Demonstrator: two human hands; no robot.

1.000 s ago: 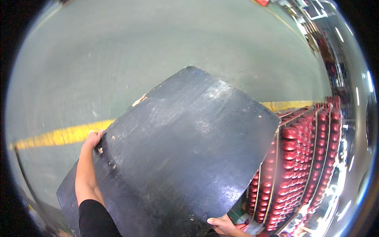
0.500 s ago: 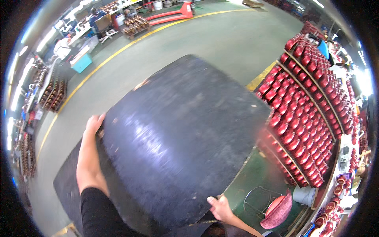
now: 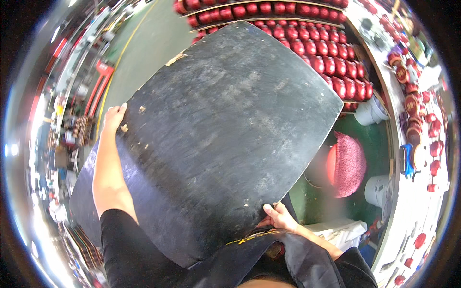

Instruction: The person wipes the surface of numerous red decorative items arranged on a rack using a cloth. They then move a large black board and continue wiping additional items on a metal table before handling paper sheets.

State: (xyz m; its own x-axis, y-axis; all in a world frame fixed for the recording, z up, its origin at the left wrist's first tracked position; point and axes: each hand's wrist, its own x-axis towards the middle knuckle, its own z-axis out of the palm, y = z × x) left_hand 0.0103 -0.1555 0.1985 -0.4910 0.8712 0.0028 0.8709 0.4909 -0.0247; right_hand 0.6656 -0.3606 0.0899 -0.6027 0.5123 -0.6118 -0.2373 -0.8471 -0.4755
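Note:
A large black board [image 3: 230,115] with scuffed faces and chipped, pale edges is held up before me, tilted. My left hand [image 3: 115,116] is closed on its left edge, beside a chipped spot. At the near right edge my right hand [image 3: 281,218] grips it with the thumb on top, the other fingers partly hidden below. A second dark sheet [image 3: 127,180] shows beneath the board at lower left, partly covered by it and by my left arm; whether it is joined to the board I cannot tell.
Rows of shiny red jar-like pieces [image 3: 331,65] are stacked on boards just beyond. To the right are a pink round seat [image 3: 349,165], white buckets [image 3: 372,111] and a long white bench [image 3: 401,230] with red pieces. A red pallet truck [image 3: 101,86] stands far left.
The view has swung to the right, and the board has turned along with me. The red stacks now lie ahead, the pallet truck far left. Both hands keep their hold.

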